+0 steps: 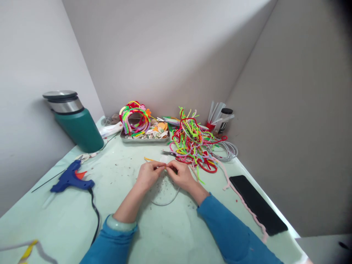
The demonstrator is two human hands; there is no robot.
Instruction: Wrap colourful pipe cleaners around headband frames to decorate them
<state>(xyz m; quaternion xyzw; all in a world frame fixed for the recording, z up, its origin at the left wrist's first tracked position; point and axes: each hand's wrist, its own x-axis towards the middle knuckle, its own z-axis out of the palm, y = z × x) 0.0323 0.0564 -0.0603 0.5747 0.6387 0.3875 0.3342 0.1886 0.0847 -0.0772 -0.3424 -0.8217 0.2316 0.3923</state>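
**Pipe cleaner being wound onto a bare hoop at the bench**

Nearest the camera, two blue sleeves reached forward over the pale green bench (68, 220), a light bangle on the left wrist. The left hand (148, 173) and the right hand (180, 174) met close together, fingertips pinched on a short orange pipe cleaner (154, 161) whose free end trailed off to the left. Below the hands hung a thin clear hoop (165, 201), lying flat on the bench; it seemed to rise into the grip, though the join was too small to see.

The work looked early, as far as could be judged: almost all of the hoop showed bare, with colour only at the pinch. Finished-looking wrapped hoops (134, 117) stood in a metal tray (144, 138) further back, beside a loose heap of pipe cleaners (194, 145) with scissors (168, 153) at its near edge.

A blue glue gun (72, 179) lay untouched to the left, its cord running toward the camera, with a green flask (75, 123) behind it. A black phone (257, 203) lay to the right, a pink pipe cleaner (244, 205) strung along its left edge.
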